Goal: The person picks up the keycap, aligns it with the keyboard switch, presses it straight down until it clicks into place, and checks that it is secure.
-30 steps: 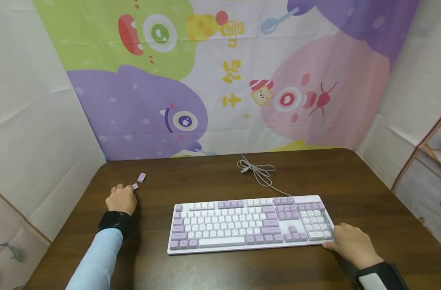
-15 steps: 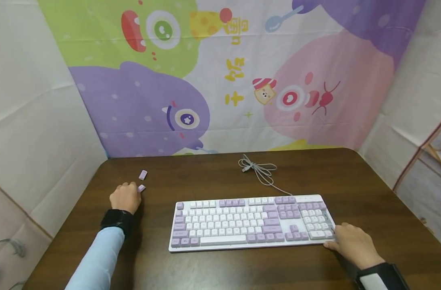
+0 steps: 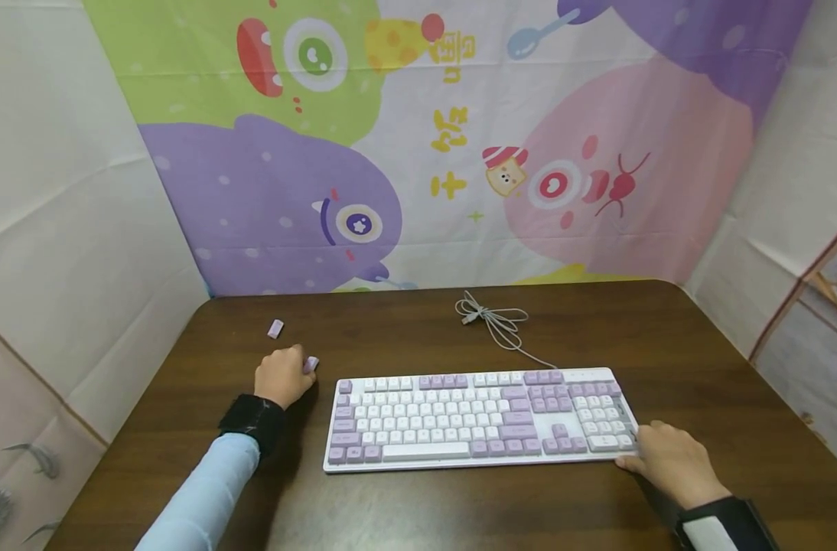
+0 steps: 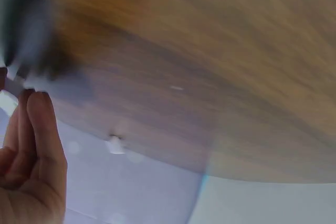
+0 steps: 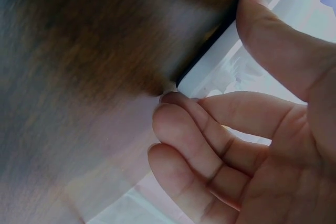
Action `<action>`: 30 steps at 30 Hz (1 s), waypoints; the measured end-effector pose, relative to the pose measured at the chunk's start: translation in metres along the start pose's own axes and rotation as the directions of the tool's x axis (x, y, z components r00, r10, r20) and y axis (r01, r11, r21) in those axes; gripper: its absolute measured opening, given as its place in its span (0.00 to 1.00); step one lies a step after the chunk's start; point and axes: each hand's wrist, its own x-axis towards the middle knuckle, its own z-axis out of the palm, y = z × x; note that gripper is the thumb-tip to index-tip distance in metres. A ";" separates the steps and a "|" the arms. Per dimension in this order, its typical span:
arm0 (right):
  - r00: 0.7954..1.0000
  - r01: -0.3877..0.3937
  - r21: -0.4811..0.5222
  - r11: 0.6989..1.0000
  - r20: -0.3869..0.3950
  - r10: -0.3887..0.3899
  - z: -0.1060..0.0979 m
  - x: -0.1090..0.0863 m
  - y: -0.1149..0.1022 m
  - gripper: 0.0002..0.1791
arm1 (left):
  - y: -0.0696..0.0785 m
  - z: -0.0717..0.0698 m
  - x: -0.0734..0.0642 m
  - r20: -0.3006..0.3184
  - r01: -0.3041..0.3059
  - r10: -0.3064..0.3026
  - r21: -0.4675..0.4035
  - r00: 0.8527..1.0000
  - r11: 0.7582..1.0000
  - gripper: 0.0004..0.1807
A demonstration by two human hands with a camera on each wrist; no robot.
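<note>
My left hand (image 3: 281,376) pinches a small lilac keycap (image 3: 311,364), which sticks out past its fingertips to the left of the keyboard. Farther back on the table lies a second lilac keycap (image 3: 275,329). The white and lilac keyboard (image 3: 425,453) lies flat in front of me. At its near right corner, my right hand (image 3: 673,463) grips the edge. The right wrist view shows that hand's thumb (image 5: 273,40) along the front edge and its fingers (image 5: 178,129) curled by the corner. A grey bare spot (image 3: 622,409) shows in the number pad's right column.
A bundled grey cable (image 3: 494,317) lies behind the keyboard and joins its back edge. The brown wooden table (image 3: 460,505) ends at a printed cartoon cloth (image 3: 453,245) at the back. Pale cloth walls (image 3: 81,191) stand on both sides.
My left hand has moved right, toward the keyboard, carrying the keycap with it. The other keycap stays on the table, and my right hand keeps its place at the corner.
</note>
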 end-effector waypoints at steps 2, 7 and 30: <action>1.000 0.001 0.000 1.000 -0.005 -0.001 0.001 0.000 0.000 0.22 | 0.006 0.000 0.000 0.038 -0.021 0.021 -0.015 0.999 1.000 0.14; 1.000 -0.005 0.007 1.000 -0.014 0.005 0.001 0.001 0.000 0.22 | 0.017 -0.001 0.000 0.127 -0.062 0.067 -0.045 0.990 0.997 0.20; 1.000 -0.008 0.000 1.000 -0.015 0.008 0.000 0.001 0.000 0.22 | 0.019 -0.015 0.005 0.020 -0.292 0.291 0.038 0.956 0.956 0.13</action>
